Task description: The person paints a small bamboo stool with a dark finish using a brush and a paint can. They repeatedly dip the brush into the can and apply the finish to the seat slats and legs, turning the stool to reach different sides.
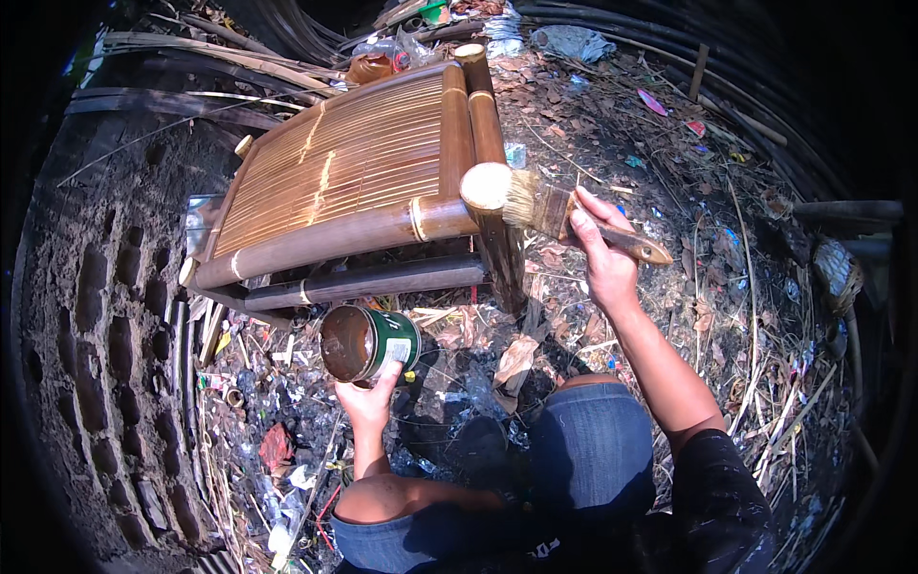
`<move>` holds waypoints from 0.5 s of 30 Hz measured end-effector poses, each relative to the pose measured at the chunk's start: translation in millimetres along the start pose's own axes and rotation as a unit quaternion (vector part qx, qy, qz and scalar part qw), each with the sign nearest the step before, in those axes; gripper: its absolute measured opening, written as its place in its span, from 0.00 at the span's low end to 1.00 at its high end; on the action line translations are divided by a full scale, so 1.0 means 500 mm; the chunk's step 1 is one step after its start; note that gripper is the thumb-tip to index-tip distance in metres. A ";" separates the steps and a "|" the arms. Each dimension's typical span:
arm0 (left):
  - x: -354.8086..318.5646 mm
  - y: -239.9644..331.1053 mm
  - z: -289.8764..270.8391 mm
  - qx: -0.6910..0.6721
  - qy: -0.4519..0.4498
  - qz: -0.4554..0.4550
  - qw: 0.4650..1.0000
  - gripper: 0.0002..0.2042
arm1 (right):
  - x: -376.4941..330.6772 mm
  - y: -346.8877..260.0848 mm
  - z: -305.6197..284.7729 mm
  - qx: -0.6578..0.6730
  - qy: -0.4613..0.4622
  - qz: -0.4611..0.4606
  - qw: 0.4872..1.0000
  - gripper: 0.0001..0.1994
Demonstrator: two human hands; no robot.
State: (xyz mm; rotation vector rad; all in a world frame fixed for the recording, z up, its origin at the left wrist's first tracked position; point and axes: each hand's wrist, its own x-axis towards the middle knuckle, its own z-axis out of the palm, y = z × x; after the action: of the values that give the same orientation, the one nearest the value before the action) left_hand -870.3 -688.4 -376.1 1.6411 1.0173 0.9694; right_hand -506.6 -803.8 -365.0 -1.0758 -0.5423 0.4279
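A bamboo table [344, 230] with a slatted brown top stands in front of me, its surface shiny in places. My right hand [604, 244] grips a wide paintbrush [555, 212] by its wooden handle. The pale bristles touch the cut round end of the table's near right corner post [487, 186]. Below the table's front rail, my left hand [371, 397] is wrapped round a green tin can [390, 342]. The can is tilted, with its open mouth to the left and a brown inside; how much liquid it holds I cannot make out.
A rough wall of hollow blocks [105, 335] runs along the left. Long bamboo strips [220, 57] lie behind the table. Dry leaves and litter cover the ground, with a white crumpled sack [572, 43] at the back. A bamboo pole end [846, 212] juts in at the right.
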 end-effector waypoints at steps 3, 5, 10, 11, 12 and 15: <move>-0.006 0.009 -0.001 -0.040 0.016 -0.011 0.999 0.31 | -0.002 0.005 -0.001 -0.231 -0.128 -0.200 0.943 0.16; -0.009 0.035 -0.013 -0.037 0.019 0.008 0.999 0.32 | -0.009 -0.017 0.020 -0.318 -0.239 -0.310 0.863 0.18; -0.014 0.007 -0.029 -0.042 0.032 -0.006 0.999 0.31 | 0.006 -0.011 0.031 -0.435 -0.297 -0.403 0.748 0.22; -0.014 0.024 -0.034 -0.030 0.042 -0.020 0.998 0.31 | -0.011 0.015 0.032 -0.459 -0.347 -0.363 0.733 0.22; -0.016 0.044 -0.035 -0.018 0.050 -0.034 0.998 0.30 | -0.034 0.038 0.023 -0.498 -0.402 -0.304 0.706 0.21; -0.019 0.054 -0.048 0.008 0.086 -0.046 0.995 0.31 | -0.064 0.136 0.006 -0.562 -0.506 -0.163 0.634 0.20</move>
State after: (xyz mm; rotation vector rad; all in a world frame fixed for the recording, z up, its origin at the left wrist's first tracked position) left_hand -890.6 -695.6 -345.7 1.5286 1.2082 1.0554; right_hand -538.4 -791.7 -432.0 -1.8203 -2.2074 0.3110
